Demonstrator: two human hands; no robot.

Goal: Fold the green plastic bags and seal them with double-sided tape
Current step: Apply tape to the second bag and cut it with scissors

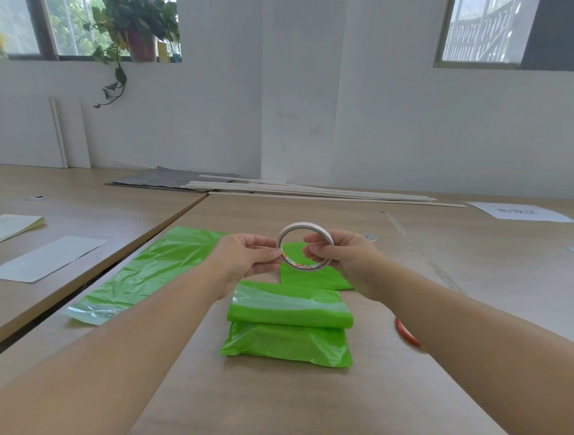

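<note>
A white roll of double-sided tape [306, 227] is held upright in the air above the table. My right hand [343, 255] grips its right side, fingers curled through the ring. My left hand [245, 255] pinches the roll's left edge with thumb and fingertips. Below the hands lies a folded green plastic bag [288, 328] with a clear strip along its top fold. A second folded green bag [313, 276] lies just behind it, partly hidden by the tape and my right hand. An unfolded green bag [153, 271] lies flat to the left.
A red ring-shaped object [405, 333] peeks out beside my right forearm. White paper sheets [46, 257] and a yellowish pad [12, 227] lie on the left table. Long wooden strips [312, 190] and a grey board [170, 179] lie at the far edge. A printed sheet [520, 212] sits far right.
</note>
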